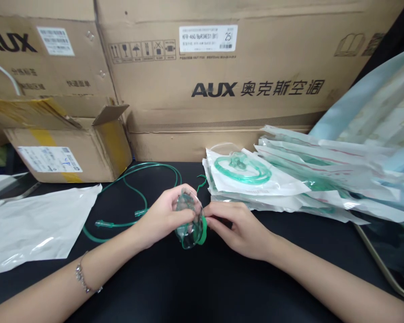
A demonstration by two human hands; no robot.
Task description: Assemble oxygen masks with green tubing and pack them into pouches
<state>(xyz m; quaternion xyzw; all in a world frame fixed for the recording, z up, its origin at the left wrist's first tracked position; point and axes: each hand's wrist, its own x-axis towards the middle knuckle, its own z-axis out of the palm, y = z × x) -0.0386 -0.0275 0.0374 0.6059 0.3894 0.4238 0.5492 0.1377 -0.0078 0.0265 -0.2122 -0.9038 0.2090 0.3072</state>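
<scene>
A clear, green-tinted oxygen mask point(187, 240) is held above the black tabletop, in the middle of the head view. My left hand point(170, 214) wraps round it from the left, thumb across its near side. From the right, my right hand point(234, 226) pinches at the mask's edge, where a bright green elastic strap point(202, 232) hangs. The fingertips hide exactly what part is pinched. Behind my left forearm lies green oxygen tubing point(134, 183) in loose loops, with clear connectors point(104, 224) at its ends.
Packaged masks in clear-and-white pouches point(283, 190) are stacked at the right. An opened cardboard box point(104, 148) stands at the back left, with a white pouch point(37, 229) in front. Large cartons point(256, 58) wall off the back. A dark-screened device point(387, 251) lies at the right edge.
</scene>
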